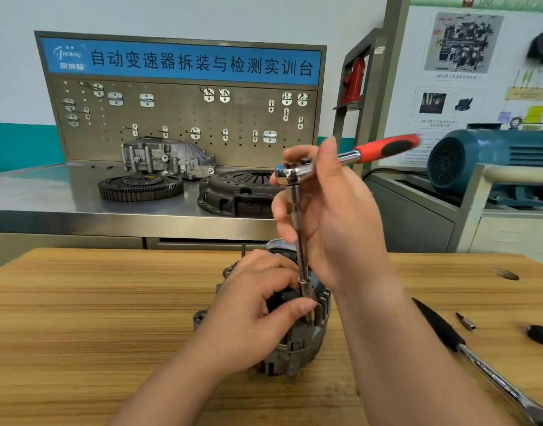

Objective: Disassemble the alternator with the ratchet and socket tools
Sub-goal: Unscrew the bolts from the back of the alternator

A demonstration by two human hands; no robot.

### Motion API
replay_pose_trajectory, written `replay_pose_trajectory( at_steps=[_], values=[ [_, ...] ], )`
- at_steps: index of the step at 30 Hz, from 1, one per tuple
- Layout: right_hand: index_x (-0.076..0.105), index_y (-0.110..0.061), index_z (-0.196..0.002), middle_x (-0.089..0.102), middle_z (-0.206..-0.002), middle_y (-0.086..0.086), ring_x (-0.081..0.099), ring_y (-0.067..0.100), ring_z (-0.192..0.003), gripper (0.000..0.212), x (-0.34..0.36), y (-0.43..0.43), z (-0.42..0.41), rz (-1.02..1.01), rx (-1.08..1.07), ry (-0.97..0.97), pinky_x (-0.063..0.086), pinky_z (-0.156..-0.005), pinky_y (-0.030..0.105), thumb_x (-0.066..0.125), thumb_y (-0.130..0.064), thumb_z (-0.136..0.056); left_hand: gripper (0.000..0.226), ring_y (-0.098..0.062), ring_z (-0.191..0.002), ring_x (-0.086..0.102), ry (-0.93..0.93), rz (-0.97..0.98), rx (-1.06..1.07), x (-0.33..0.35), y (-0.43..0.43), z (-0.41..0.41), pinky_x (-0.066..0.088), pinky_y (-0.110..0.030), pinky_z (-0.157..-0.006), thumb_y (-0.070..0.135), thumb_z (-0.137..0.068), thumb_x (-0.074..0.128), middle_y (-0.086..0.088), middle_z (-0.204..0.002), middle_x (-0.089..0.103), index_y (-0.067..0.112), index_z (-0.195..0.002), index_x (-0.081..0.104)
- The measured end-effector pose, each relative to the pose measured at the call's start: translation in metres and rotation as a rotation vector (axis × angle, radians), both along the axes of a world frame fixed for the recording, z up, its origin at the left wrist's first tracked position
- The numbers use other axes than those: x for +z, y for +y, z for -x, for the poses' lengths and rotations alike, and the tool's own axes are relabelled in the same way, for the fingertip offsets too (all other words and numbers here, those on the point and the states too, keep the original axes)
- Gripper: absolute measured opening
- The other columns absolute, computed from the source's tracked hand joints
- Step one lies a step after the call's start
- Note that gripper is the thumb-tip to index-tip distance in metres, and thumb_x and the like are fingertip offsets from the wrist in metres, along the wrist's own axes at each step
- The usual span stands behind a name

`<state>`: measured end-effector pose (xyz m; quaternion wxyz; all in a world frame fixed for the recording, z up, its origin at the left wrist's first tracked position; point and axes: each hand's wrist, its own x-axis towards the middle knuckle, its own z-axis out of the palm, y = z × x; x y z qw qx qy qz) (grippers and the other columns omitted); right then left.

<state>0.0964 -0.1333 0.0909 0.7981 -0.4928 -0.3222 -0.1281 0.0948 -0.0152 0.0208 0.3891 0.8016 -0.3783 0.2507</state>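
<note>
Two hands are engaged: the left hand (255,305) grips the grey ribbed metal alternator (307,342) on the wooden table (110,302), and the right hand (328,216) clasps the red-handled chrome ratchet (384,149) at its head. The alternator looks heavy and rigid; hold its casing.

Your left hand (258,305) and right hand (331,216) are bare, and both forearms are uncovered from the wrists to where they leave view, with the nail on your left thumb cut short and plain.
</note>
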Motion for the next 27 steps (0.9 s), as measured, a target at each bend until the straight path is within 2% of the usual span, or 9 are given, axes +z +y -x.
replay_pose_trajectory(
  at_steps=[3,5,9,14,17,19,22,24,27],
  values=[
    [0.062,-0.023,-0.099,0.062,-0.082,-0.004,0.061,0.017,-0.063,0.016,-0.006,0.003,0.01,0.068,-0.315,-0.27,0.046,-0.044,0.027,0.046,-0.024,-0.097,0.016,-0.005,-0.094,0.05,0.01,-0.012,0.01,-0.001,0.0,-0.001,0.039,-0.024,-0.084,0.051,-0.078,0.053,0.023,-0.085,0.056,0.037,-0.071,0.058],
    [0.063,-0.022,-0.102,0.065,-0.091,-0.005,0.065,0.018,-0.07,0.017,-0.007,0.002,0.014,0.069,-0.39,-0.343,0.051,-0.048,0.027,0.047,-0.017,-0.097,0.033,-0.008,-0.098,0.052,0.01,-0.033,0.019,-0.003,0.0,-0.001,0.041,-0.028,-0.086,0.051,-0.079,0.052,0.019,-0.091,0.061,0.024,-0.08,0.069],
    [0.061,-0.017,-0.107,0.07,-0.103,0.003,0.066,0.019,-0.066,0.024,-0.006,-0.001,0.017,-0.069,-0.205,-0.194,0.051,-0.049,0.026,0.041,-0.026,-0.096,0.032,-0.013,-0.097,0.053,-0.016,-0.042,0.018,-0.003,0.0,-0.001,0.043,-0.036,-0.085,0.049,-0.082,0.053,0.018,-0.091,0.061,0.02,-0.075,0.064],
    [0.057,-0.016,-0.112,0.074,-0.087,0.001,0.065,0.013,-0.056,0.036,-0.003,-0.009,0.015,-0.189,0.171,0.099,0.047,-0.046,0.02,0.032,-0.04,-0.099,0.016,-0.015,-0.092,0.051,-0.044,-0.049,0.001,-0.002,-0.002,0.001,0.041,-0.039,-0.081,0.047,-0.081,0.056,0.019,-0.087,0.056,0.036,-0.069,0.054],
    [0.059,-0.026,-0.115,0.074,-0.092,-0.001,0.067,0.013,-0.062,0.031,-0.004,-0.007,0.014,-0.214,0.125,0.089,0.048,-0.048,0.019,0.046,-0.039,-0.089,0.018,-0.012,-0.088,0.049,-0.031,-0.027,0.027,-0.002,-0.005,0.003,0.04,-0.034,-0.078,0.049,-0.078,0.055,0.018,-0.079,0.053,0.039,-0.066,0.047],
    [0.062,-0.032,-0.111,0.073,-0.101,-0.002,0.068,0.015,-0.071,0.021,-0.005,-0.005,0.014,-0.209,-0.03,-0.015,0.048,-0.051,0.021,0.053,-0.029,-0.092,0.023,-0.008,-0.086,0.047,-0.03,-0.027,0.058,-0.003,-0.007,0.004,0.038,-0.03,-0.077,0.052,-0.078,0.054,0.018,-0.076,0.052,0.039,-0.062,0.044],
    [0.069,-0.03,-0.106,0.07,-0.111,-0.003,0.067,0.018,-0.082,0.025,-0.006,-0.005,0.015,-0.159,-0.256,-0.153,0.05,-0.055,0.021,0.055,-0.017,-0.089,0.023,-0.005,-0.085,0.046,-0.034,-0.028,0.08,-0.004,-0.008,0.004,0.039,-0.028,-0.076,0.054,-0.077,0.053,0.018,-0.075,0.053,0.046,-0.06,0.039],
    [0.068,-0.029,-0.107,0.069,-0.114,-0.003,0.068,0.018,-0.081,0.024,-0.007,-0.004,0.016,-0.162,-0.236,-0.165,0.052,-0.055,0.021,0.053,-0.019,-0.091,0.023,-0.005,-0.085,0.046,-0.037,-0.029,0.091,-0.004,-0.008,0.004,0.039,-0.026,-0.075,0.056,-0.076,0.053,0.018,-0.075,0.053,0.048,-0.06,0.039],
    [0.06,-0.027,-0.118,0.072,-0.11,-0.003,0.07,0.017,-0.068,0.027,-0.005,-0.005,0.017,-0.184,-0.059,-0.047,0.053,-0.053,0.021,0.041,-0.033,-0.098,0.02,-0.006,-0.086,0.047,-0.043,-0.033,0.08,-0.005,-0.009,0.004,0.039,-0.027,-0.076,0.055,-0.077,0.054,0.017,-0.077,0.055,0.045,-0.064,0.042]
  ],
)
